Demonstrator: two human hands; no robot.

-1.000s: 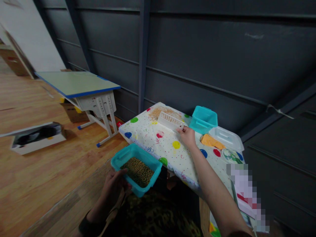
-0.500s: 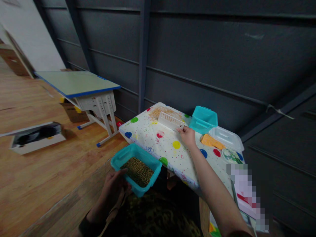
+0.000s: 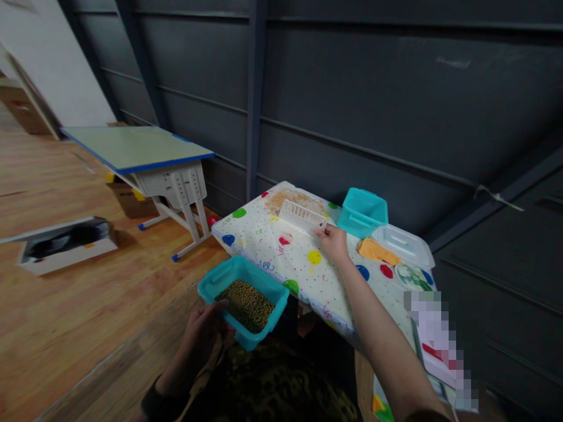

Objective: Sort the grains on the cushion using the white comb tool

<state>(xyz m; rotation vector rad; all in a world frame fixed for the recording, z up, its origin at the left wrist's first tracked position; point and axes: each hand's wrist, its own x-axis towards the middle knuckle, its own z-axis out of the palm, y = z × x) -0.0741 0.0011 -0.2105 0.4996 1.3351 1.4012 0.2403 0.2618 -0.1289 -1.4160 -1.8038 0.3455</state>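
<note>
My left hand (image 3: 204,328) grips the near-left rim of a teal plastic tub (image 3: 211,280), its thumb over the edge. The tub, with a layer of small greenish-yellow beans (image 3: 248,305) in it, is held off the table's front edge. Out over the table, my right hand (image 3: 333,241) is closed on the right end of a white slotted plastic basket (image 3: 299,220), long and narrow. Behind the basket lies a spread of pale beans or grains (image 3: 281,200) on the patterned tablecloth (image 3: 264,246); the basket hides part of it.
A second teal tub (image 3: 363,214) stands at the table's back. Right of it lie a clear lid (image 3: 404,246), an orange cloth (image 3: 378,252) and a round clear packet (image 3: 413,277). A dark panelled wall (image 3: 373,88) rises behind. Another desk (image 3: 136,146) stands left.
The white basket and my right hand have shifted very slightly to the left. My left hand and the tub of beans look nearly still.
</note>
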